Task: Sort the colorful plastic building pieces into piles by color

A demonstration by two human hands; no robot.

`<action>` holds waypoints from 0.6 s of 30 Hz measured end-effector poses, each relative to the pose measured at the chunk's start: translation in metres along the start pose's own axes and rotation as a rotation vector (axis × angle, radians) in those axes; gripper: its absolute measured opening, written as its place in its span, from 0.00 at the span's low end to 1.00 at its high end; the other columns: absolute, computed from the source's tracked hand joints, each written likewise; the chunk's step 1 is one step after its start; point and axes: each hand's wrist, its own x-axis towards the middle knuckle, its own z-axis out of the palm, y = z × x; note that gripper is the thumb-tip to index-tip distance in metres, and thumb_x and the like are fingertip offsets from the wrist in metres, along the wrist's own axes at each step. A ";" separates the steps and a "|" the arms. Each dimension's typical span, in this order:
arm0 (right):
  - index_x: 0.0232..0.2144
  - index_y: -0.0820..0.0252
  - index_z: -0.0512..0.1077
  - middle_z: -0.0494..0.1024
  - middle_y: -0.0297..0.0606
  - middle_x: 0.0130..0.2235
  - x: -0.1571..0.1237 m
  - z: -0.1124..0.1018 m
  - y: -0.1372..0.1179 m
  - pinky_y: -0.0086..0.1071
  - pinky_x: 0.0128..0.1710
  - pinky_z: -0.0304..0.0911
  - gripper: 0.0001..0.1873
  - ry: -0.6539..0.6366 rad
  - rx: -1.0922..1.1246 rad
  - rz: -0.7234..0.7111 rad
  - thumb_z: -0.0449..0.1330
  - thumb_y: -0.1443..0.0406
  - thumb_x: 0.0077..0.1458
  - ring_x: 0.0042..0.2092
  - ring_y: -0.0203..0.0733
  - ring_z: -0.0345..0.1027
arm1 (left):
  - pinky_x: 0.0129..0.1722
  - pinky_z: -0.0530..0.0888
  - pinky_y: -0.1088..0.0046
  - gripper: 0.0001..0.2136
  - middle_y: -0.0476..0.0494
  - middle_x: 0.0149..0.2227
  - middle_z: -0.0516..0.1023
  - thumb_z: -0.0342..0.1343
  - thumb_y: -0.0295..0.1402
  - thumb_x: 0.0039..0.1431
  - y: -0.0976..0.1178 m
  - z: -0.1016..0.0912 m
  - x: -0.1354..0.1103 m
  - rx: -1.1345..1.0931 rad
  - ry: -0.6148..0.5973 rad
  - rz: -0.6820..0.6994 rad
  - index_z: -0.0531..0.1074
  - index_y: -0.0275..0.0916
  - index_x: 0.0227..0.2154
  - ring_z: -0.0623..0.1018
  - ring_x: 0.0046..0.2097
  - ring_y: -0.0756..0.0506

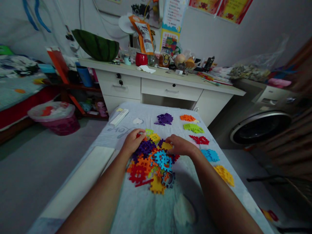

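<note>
A mixed heap of plastic interlocking building pieces lies on the cloth-covered table (146,213) in front of me. At its left edge is my left hand (133,142), thumb and fingers closed around a red piece (138,135) that is mostly hidden. My right hand (180,145) comes in from the other side, its curled fingers pinching a yellow piece (166,146). Between the hands are purple pieces (145,148). Nearer to me lie blue (163,160), orange (144,163), red (137,174) and yellow (157,185) ones.
Single-colour piles stand apart: purple (164,119), orange (187,118), green (193,128), red (200,140), blue (210,155) and yellow (224,175). A white box-like strip (119,117) lies far left. Beyond are a cluttered desk (122,85) and washing machine (260,113).
</note>
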 end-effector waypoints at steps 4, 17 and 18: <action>0.49 0.64 0.70 0.71 0.46 0.46 -0.007 0.017 0.000 0.34 0.47 0.62 0.25 0.146 0.044 0.020 0.66 0.65 0.48 0.45 0.44 0.67 | 0.52 0.70 0.63 0.17 0.44 0.42 0.79 0.52 0.47 0.55 -0.001 0.000 0.000 -0.009 0.005 -0.010 0.76 0.41 0.38 0.76 0.47 0.41; 0.51 0.57 0.68 0.70 0.44 0.50 -0.135 0.012 0.077 0.44 0.52 0.62 0.29 0.418 0.177 0.206 0.67 0.64 0.45 0.49 0.48 0.66 | 0.48 0.71 0.67 0.21 0.43 0.40 0.80 0.53 0.49 0.52 -0.005 0.000 0.001 -0.041 -0.050 -0.033 0.76 0.38 0.39 0.77 0.42 0.42; 0.51 0.58 0.68 0.70 0.45 0.50 -0.148 0.013 0.085 0.43 0.52 0.62 0.28 0.402 0.178 0.242 0.67 0.64 0.46 0.49 0.48 0.67 | 0.47 0.71 0.67 0.21 0.43 0.39 0.80 0.54 0.49 0.51 -0.004 0.000 0.001 -0.044 -0.052 -0.034 0.76 0.38 0.38 0.77 0.41 0.42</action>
